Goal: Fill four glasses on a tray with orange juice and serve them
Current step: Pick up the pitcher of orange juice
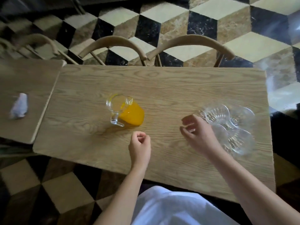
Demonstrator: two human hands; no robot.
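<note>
Reaching with your loosely curled, empty left hand and open right hand risks tipping the juice pitcher mid-surface or rattling the glasses beside your right.

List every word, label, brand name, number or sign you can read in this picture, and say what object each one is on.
None: no readable text shows anywhere.
The glass jug of orange juice carries no label.
The clear glassware by the right hand is unmarked.
The crumpled white item on the side table is too blurred to tell whether it bears print.
</note>
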